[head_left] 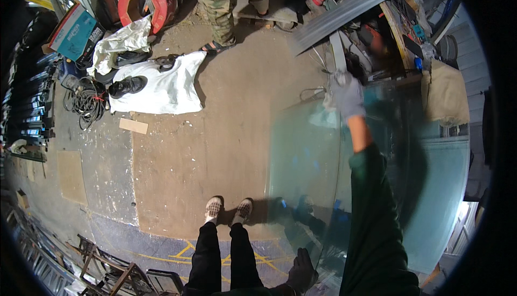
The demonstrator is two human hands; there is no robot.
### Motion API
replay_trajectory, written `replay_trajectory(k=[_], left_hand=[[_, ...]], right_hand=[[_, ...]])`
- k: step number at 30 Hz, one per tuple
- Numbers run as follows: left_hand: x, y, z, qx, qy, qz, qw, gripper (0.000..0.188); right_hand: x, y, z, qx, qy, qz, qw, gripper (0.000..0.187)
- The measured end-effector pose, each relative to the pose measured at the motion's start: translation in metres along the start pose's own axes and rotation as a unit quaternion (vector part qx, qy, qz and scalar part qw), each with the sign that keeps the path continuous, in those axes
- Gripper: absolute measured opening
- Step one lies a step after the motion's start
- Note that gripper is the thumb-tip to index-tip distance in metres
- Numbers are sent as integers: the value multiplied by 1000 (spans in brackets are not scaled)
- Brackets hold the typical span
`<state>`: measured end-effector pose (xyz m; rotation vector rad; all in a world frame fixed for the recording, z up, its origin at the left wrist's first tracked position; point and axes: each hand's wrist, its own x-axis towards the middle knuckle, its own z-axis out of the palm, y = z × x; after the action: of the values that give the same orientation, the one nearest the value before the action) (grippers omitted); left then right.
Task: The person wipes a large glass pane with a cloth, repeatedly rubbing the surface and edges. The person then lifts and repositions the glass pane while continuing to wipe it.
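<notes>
My right arm, in a dark green sleeve, reaches far across large greenish glass sheets (pixel 301 150) on the right. My right hand (pixel 348 95), in a grey glove, is at their far end, close to an upright metal strip (pixel 337 51). Motion smears its fingers, so its grip and anything in it cannot be made out. Low in the view, my left hand (pixel 302 273) wears a dark glove and has its fingers stretched forward. It lies near the close end of the glass; whether it touches the sheet is unclear. Reflections show in the glass.
A person in camouflage trousers (pixel 221 5) stands at the far side. A ribbed metal profile (pixel 355 13) juts over clutter at far right. More glass (pixel 441 188) lies at right. White sacking (pixel 167 88) with a shoe (pixel 128 86), coiled cable (pixel 89 105) and a red reel (pixel 126 5) lie left.
</notes>
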<state>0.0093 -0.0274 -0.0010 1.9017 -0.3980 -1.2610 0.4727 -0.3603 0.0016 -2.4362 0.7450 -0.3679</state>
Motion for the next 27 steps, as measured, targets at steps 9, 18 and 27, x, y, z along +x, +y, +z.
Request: replay_trajectory(k=[9, 18, 27], left_hand=[[-13, 4, -4, 13, -17, 23, 1000, 109], [-5, 13, 15, 26, 14, 48, 998, 110], [2, 13, 34, 62, 48, 38, 996, 111]], right_hand=[[-311, -39, -83, -73, -24, 69, 995, 16], [-79, 5, -32, -53, -11, 44, 998, 32], [-415, 7, -124, -27, -112, 203, 972, 12]])
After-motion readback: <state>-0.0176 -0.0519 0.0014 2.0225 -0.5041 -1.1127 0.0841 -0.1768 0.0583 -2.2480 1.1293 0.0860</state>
